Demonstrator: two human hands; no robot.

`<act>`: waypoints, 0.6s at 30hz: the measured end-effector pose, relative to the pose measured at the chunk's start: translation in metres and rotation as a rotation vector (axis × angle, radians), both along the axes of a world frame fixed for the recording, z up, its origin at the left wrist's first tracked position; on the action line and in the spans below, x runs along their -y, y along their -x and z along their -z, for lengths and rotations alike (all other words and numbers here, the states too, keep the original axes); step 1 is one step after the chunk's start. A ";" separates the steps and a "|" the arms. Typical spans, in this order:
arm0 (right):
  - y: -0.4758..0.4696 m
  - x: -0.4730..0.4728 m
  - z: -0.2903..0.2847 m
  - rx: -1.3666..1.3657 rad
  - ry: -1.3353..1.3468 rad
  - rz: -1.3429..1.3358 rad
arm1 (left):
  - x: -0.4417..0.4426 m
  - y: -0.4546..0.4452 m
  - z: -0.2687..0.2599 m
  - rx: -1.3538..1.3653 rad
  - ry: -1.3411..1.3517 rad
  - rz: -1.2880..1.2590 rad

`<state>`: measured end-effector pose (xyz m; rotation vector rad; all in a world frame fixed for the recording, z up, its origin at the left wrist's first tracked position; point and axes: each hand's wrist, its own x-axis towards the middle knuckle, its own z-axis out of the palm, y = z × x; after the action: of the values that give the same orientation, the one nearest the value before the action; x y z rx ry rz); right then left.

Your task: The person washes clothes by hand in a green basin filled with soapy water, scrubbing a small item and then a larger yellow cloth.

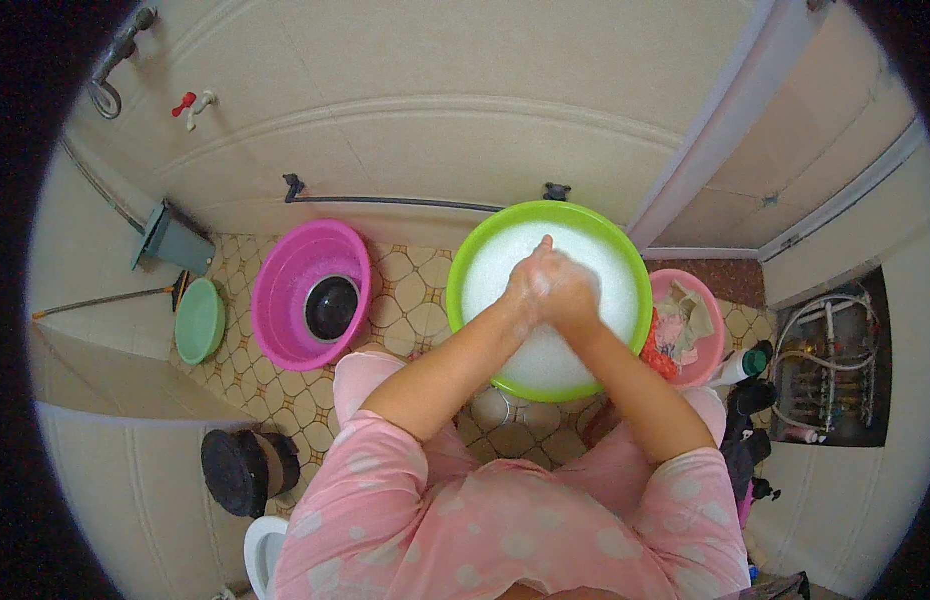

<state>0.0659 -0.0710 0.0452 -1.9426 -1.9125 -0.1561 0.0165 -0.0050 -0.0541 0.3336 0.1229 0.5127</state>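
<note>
My left hand (534, 279) and my right hand (574, 291) are pressed together over a lime-green plastic basin (456, 300). White suds (502, 259) fill the basin nearly to its rim, and foam clings to my wrists and fingers. One finger points toward the wall. The right hand is blurred. Whether anything lies between my palms is hidden from this angle. Beside the basin's right rim sits a pink tub (711, 330) with crumpled light cloths (678, 326) and a red cloth (660, 358) in it.
A magenta basin (273, 300) at left holds a dark round bowl (333, 307). Farther left are a green basin (200, 321), a grey bin (178, 241) and a squeegee (108, 304). Bottles (739, 366) line the right side, near a wall recess with pipes (832, 360).
</note>
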 end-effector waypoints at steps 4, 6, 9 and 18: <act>-0.009 0.006 0.015 0.125 -0.311 -0.227 | 0.005 0.001 0.009 0.170 -0.133 0.012; -0.035 -0.004 0.011 0.082 -0.438 -0.269 | 0.033 -0.018 -0.066 -0.465 0.291 -0.278; -0.045 -0.011 0.016 -0.225 -0.143 0.138 | 0.030 -0.012 -0.065 -0.459 0.008 -0.205; -0.015 0.004 0.012 0.051 -0.051 -0.145 | 0.010 -0.012 -0.014 0.029 0.029 0.000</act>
<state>0.0808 -0.0745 0.0327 -1.7752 -2.0533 -0.2119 0.0288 -0.0150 -0.0398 0.2981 0.1024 0.5152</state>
